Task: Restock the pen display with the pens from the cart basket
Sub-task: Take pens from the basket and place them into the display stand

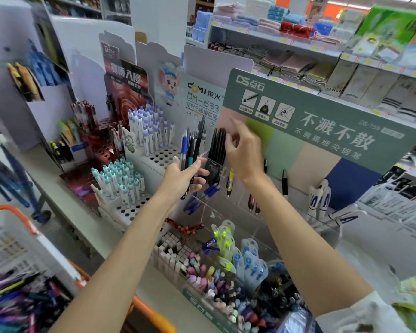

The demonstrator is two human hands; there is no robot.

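My left hand (183, 175) grips a bunch of pens (191, 146), blue, teal and black, held upright in front of the display. My right hand (244, 150) is raised beside a row of black pens (217, 146) that stand in a clear acrylic holder (216, 171) of the pen display; its fingers touch the tops of these pens. The cart basket (17, 239), white with an orange rim, is at the lower left and holds several loose pens (19, 301).
A green sign board (322, 121) rises behind the holder. White perforated stands with blue-capped pens (149, 131) and teal-capped pens (120, 179) stand to the left. A clear tray of mixed pens and erasers (221, 272) lies below. Shelves with towels (286, 27) are behind.
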